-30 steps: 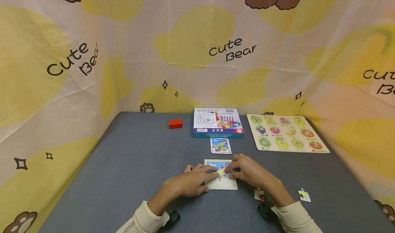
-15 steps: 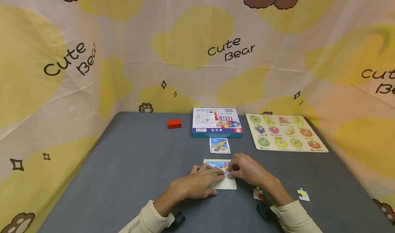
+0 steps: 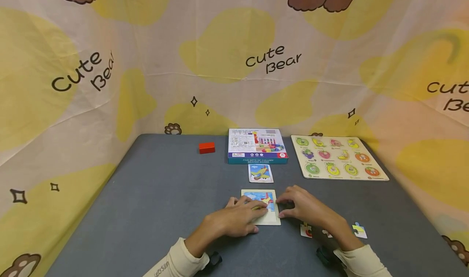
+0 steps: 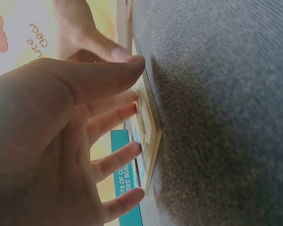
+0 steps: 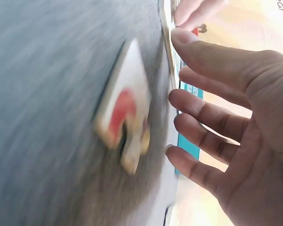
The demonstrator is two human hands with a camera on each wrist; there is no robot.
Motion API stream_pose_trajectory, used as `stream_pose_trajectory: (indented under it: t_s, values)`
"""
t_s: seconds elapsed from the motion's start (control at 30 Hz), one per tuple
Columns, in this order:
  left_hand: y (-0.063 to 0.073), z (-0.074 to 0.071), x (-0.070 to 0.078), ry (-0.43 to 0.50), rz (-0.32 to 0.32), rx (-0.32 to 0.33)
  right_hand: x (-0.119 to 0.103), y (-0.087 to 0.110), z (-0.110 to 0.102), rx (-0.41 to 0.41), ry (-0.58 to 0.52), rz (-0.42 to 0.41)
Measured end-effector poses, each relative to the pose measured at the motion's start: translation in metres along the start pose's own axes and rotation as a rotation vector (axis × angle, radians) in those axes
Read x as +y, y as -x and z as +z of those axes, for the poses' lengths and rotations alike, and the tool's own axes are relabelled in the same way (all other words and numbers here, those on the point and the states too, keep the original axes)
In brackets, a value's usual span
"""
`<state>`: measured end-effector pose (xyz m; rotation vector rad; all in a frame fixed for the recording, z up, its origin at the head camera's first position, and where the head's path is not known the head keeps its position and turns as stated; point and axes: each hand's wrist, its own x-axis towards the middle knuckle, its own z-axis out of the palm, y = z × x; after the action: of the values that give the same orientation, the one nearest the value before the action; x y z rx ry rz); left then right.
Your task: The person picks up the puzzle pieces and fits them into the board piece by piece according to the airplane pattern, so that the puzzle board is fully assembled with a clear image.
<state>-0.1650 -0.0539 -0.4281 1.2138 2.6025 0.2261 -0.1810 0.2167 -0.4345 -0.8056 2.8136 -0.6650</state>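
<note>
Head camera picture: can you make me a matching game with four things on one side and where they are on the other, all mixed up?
Things:
1. red block
2. left hand
3. fruit board
4. airplane card

Places:
A. to the right of the Beaded Boxes box
B. between the Beaded Boxes box and the puzzle tray
C. to the left of the Beaded Boxes box
D. with its fingers on the puzzle tray

Right pairs: 1-C, 2-D, 3-A, 4-B
</note>
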Motion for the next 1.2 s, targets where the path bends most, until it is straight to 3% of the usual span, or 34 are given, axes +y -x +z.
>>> stream_pose_trajectory:
  t_s: [0.27,0.4,0.9,1.2]
  values:
    - [0.001,0.001,0.0,0.009,0.005,0.001,0.013,0.033,-0.006,0.017,-0.016,-0.008]
    - [0.002,0.001,0.0,0.044,-0.003,0.001,0.017,0.046,-0.008,0.001,-0.001,0.031]
    - [0.006,0.006,-0.005,0.157,0.017,0.007,0.026,0.077,-0.009,0.023,0.007,0.062]
    - [0.016,0.004,-0.02,0.245,-0.096,0.059,0.025,0.078,-0.006,0.021,0.022,0.057]
